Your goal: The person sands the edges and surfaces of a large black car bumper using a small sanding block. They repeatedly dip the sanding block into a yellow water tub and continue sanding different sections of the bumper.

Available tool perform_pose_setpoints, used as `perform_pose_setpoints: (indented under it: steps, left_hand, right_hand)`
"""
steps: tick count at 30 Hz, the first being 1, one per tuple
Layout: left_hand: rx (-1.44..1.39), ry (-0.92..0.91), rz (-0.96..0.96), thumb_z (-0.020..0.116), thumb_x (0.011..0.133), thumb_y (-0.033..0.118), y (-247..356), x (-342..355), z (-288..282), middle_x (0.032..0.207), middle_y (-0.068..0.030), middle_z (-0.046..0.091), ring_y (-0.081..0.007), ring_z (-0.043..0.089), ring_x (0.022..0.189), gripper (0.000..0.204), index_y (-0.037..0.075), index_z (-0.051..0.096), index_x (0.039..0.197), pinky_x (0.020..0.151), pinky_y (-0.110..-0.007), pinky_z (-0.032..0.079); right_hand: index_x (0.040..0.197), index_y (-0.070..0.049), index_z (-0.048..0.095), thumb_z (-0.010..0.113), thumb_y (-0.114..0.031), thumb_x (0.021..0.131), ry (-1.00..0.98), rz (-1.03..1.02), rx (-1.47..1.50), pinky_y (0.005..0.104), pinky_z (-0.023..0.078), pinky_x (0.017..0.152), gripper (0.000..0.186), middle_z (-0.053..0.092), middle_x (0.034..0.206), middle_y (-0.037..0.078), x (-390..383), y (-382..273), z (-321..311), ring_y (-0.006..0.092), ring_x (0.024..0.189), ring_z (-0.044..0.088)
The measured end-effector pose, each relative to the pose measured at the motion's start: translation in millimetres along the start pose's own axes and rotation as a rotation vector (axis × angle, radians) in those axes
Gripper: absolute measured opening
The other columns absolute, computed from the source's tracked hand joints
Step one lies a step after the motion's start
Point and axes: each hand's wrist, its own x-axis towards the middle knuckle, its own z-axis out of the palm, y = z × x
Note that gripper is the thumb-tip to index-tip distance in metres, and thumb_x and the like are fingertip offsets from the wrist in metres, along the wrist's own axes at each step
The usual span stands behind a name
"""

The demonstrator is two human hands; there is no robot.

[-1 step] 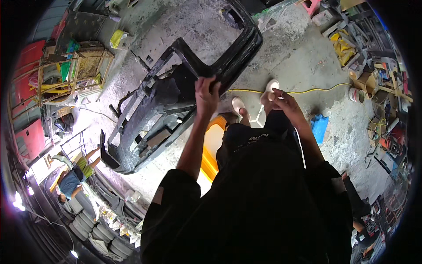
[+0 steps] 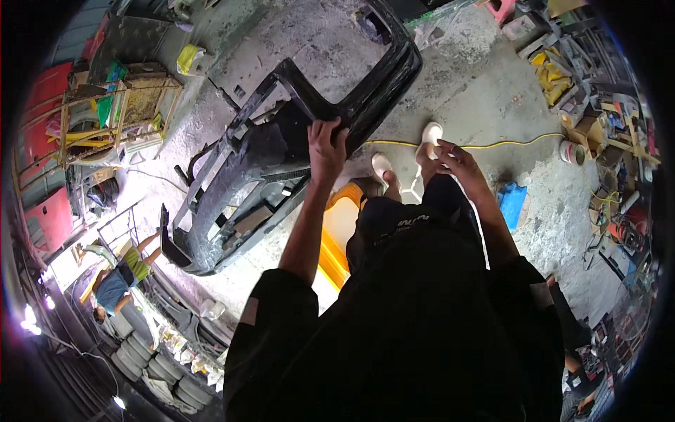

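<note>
Under left hand (image 2: 327,151) fingers, black bumper (image 2: 281,141)

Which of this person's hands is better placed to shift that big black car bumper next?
Probably the left hand: it already grips the black bumper by its edge. The right hand hangs apart, above the white shoes.

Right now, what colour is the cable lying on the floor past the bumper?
Yellow. The cable runs across the grey concrete floor; the head view shows it best.
</note>
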Motion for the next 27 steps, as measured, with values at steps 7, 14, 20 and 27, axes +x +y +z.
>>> perform_pose_setpoints:
  steps: [7,14,20,27]
  left_hand:
    - [0.147,-0.107,0.055,0.075,0.085,0.002,-23,34,34,0.102,-0.0147,0.063,-0.0349,0.060,0.095,0.030,0.001,0.069,0.115,0.087,-0.043,0.050]
    - [0.242,-0.205,0.038,0.076,0.087,0.007,-28,37,44,0.111,-0.0124,0.062,-0.0314,0.059,0.102,0.031,0.003,0.068,0.117,0.091,-0.044,0.049]
    - [0.274,-0.220,0.089,0.078,0.088,0.016,-35,39,53,0.112,-0.0112,0.061,-0.0318,0.058,0.103,0.038,0.002,0.067,0.122,0.092,-0.043,0.051]
    - [0.330,-0.248,0.120,0.078,0.088,0.015,-41,31,44,0.114,-0.0119,0.059,-0.0318,0.059,0.105,0.038,0.001,0.067,0.122,0.092,-0.042,0.053]
  right_hand:
    - [0.139,-0.005,0.060,0.069,-0.046,0.097,0.042,0.162,0.097,0.0333,0.052,0.093,0.059,0.065,0.126,0.008,127,18,-21,0.0188,0.109,0.064]
    - [0.150,-0.007,0.049,0.071,-0.068,0.087,0.165,0.325,0.421,0.0488,0.042,0.111,0.091,0.050,0.150,0.009,273,28,-14,0.0285,0.139,0.046]
    - [0.150,-0.011,0.049,0.061,-0.061,0.098,0.033,0.174,0.704,0.0469,0.042,0.114,0.074,0.054,0.150,0.008,335,47,-10,0.0251,0.136,0.052]
    - [0.153,-0.011,0.046,0.045,-0.056,0.107,-0.273,-0.190,0.927,0.0402,0.040,0.118,0.065,0.054,0.151,0.008,338,46,18,0.0264,0.136,0.053]
